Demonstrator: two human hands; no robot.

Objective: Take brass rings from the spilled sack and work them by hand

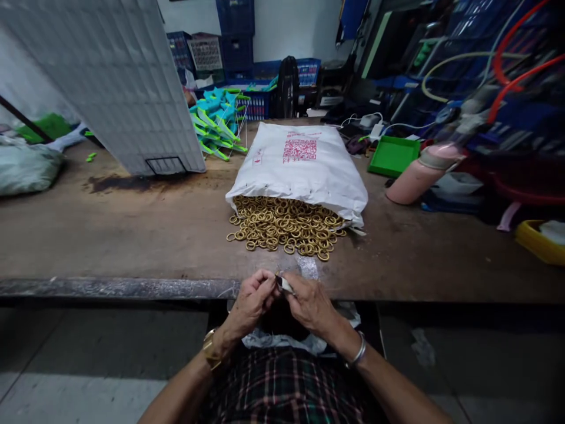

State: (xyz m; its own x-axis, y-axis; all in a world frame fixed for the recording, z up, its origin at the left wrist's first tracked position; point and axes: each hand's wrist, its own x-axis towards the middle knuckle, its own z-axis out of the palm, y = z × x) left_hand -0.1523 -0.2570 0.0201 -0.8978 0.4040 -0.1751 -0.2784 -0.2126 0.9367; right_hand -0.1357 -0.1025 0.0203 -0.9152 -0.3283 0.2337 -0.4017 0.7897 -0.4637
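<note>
At the table's front edge my two hands meet, fingertips almost touching. My left hand [255,294] is closed in a pinch, and the small item in its fingertips is too hidden to name. My right hand [309,300] is wrapped around a small tool with a dark and pale body [286,286], its tip pointing at the left fingertips. Just beyond them, a heap of brass-coloured rings [286,227] spills from the mouth of a white woven sack [304,176] with red print.
On the wooden table [110,241] a tall grey ribbed panel [132,88] stands at left. Green and blue plastic pieces [218,121] lie behind it. To the right are a green tray [394,155], a pink bottle [421,175] and a yellow container [536,242].
</note>
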